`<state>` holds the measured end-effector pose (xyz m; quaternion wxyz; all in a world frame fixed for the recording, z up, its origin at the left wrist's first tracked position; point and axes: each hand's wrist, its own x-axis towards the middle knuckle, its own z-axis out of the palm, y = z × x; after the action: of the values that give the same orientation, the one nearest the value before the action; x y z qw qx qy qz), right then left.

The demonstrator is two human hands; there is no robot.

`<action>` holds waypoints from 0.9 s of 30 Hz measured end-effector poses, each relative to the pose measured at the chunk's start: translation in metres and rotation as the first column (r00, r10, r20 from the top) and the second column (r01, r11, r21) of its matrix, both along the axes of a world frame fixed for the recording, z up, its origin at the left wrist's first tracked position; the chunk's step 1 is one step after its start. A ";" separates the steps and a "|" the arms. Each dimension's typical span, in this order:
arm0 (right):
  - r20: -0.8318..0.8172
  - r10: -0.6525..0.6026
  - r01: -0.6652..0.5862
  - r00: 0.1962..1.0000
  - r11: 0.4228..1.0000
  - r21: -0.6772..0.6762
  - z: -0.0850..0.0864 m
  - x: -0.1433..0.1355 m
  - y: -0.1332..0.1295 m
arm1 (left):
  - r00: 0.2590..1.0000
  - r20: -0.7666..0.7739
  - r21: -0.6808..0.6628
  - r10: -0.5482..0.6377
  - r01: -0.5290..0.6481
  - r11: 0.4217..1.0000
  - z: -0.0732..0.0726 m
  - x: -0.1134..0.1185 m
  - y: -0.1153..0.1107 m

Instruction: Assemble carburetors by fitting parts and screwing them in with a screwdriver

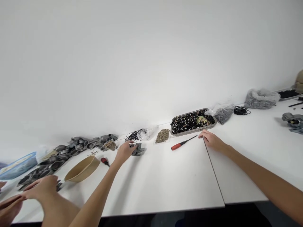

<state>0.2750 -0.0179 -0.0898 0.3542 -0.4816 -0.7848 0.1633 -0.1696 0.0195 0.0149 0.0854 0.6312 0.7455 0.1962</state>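
My left hand (125, 153) has its fingers closed around a small dark grey moulded part (138, 150), raised a little over the white table. My right hand (211, 140) is at the front right corner of a metal tray (189, 131), its fingers drawn together; whatever they hold, if anything, is too small to make out. Just left of those fingertips lies a screwdriver with a red handle (177, 146), its shaft pointing toward them. Between my hands, a shallow clear tray of small brass-coloured pieces (162, 136) stands near the wall.
Black ring-like parts fill the metal tray. A co-worker's hands (42, 189) are at lower left, beside a tan bowl (82, 170), another red-handled screwdriver (104, 161) and piled grey parts (75, 146). Plastic bags (223, 114) and black cords (240, 110) line the wall.
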 end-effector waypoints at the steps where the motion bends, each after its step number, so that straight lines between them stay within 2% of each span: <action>1: -0.012 0.000 0.000 1.000 1.000 -0.009 -0.001 0.000 0.000 | 0.998 0.063 0.002 -0.030 0.030 1.000 0.002 0.004 -0.004; 3: -0.029 -0.002 0.001 1.000 1.000 -0.022 -0.001 -0.002 -0.002 | 0.975 0.192 0.001 -0.112 0.114 0.994 0.004 0.021 -0.013; 6: -0.041 -0.012 0.010 0.999 0.999 -0.035 -0.001 -0.002 -0.002 | 0.885 0.369 -0.018 -0.285 0.313 0.949 0.004 0.065 -0.026; 8: -0.045 -0.026 0.024 0.999 0.999 -0.046 -0.001 -0.002 -0.002 | 0.800 0.460 -0.054 -0.386 0.458 0.887 0.002 0.101 -0.034; 11: -0.039 -0.043 0.040 0.998 0.997 -0.064 -0.002 -0.002 0.000 | 0.665 0.558 -0.110 -0.496 0.652 0.750 -0.005 0.156 -0.045; 13: -0.028 -0.044 0.042 0.999 0.996 -0.073 -0.001 -0.002 0.001 | 0.590 0.601 -0.121 -0.539 0.734 0.669 -0.011 0.188 -0.051; 16: -0.008 -0.046 0.045 0.999 0.995 -0.084 0.000 -0.002 0.003 | 0.503 0.632 -0.095 -0.589 0.805 0.585 -0.020 0.220 -0.057; 19: 0.005 -0.047 0.047 0.999 0.994 -0.095 -0.001 -0.001 0.005 | 0.442 0.641 -0.054 -0.627 0.842 0.537 -0.026 0.233 -0.055; 23: 0.006 -0.049 0.049 0.999 0.992 -0.114 -0.002 -0.002 0.006 | 0.396 0.686 -0.054 -0.610 0.864 0.500 -0.036 0.228 -0.044; 27: 0.004 -0.040 0.040 0.999 0.989 -0.140 0.000 -0.003 0.003 | 0.402 0.721 -0.056 -0.564 0.845 0.532 -0.042 0.216 -0.035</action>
<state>0.2722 -0.0149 -0.0898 0.3224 -0.5209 -0.7619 0.2105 0.0468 -0.0155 -0.0269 0.5354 0.7524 0.3428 0.1727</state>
